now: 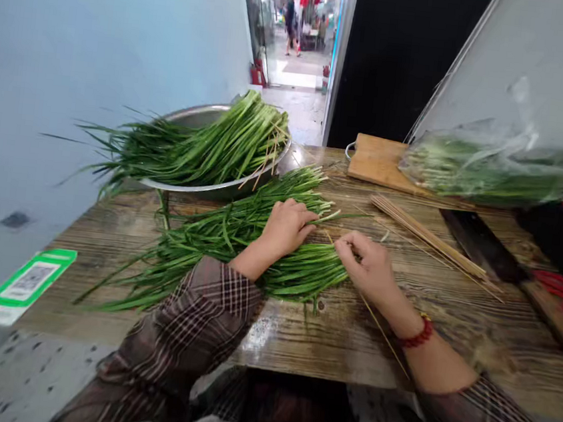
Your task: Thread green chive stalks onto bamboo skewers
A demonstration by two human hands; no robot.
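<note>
Garlic chives lie in a loose green heap on the wooden table, pale stem ends towards the right. My left hand rests on this heap, its fingers bent and closed on a few chives near their white ends. In my right hand is a thin bamboo skewer, pinched between thumb and fingers; its tip shows just beyond the fingertips. A row of chives lies side by side between my hands, its stem ends at the right fingers. Whether the skewer passes through them is hidden.
A metal basin of skewered chives stands at the back left. Bamboo skewers and a cleaver lie right. Behind are a cutting board and bagged greens. A QR card is at the left edge.
</note>
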